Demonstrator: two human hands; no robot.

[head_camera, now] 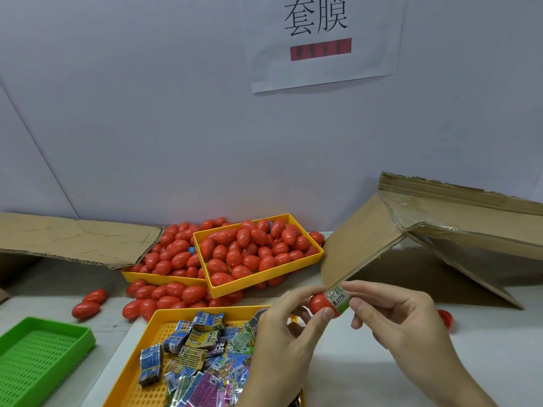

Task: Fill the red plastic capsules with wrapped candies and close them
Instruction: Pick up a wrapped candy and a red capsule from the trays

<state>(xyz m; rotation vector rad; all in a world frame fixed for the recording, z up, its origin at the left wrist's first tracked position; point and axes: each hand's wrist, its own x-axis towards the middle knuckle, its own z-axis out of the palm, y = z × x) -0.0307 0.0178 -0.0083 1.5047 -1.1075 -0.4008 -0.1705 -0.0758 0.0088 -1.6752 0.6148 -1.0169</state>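
My left hand (289, 333) pinches a red capsule half (319, 302) between thumb and fingertips above the table. My right hand (402, 324) pinches a wrapped candy (339, 298) with a barcode and green edge, its end pushed into the capsule's open mouth. Below my left hand, a yellow perforated tray (152, 386) holds several wrapped candies (202, 356) in blue, pink and green wrappers. Two yellow trays (266, 286) further back are heaped with red capsules (249, 254). Another red capsule piece (446, 318) lies on the table right of my right hand.
A green perforated tray (41, 356) sits at the front left. Loose red capsules (91, 302) lie around the trays. A flat cardboard sheet (73, 239) lies at back left; a tilted cardboard box (426, 230) stands at back right. A paper sign (323, 39) hangs on the wall.
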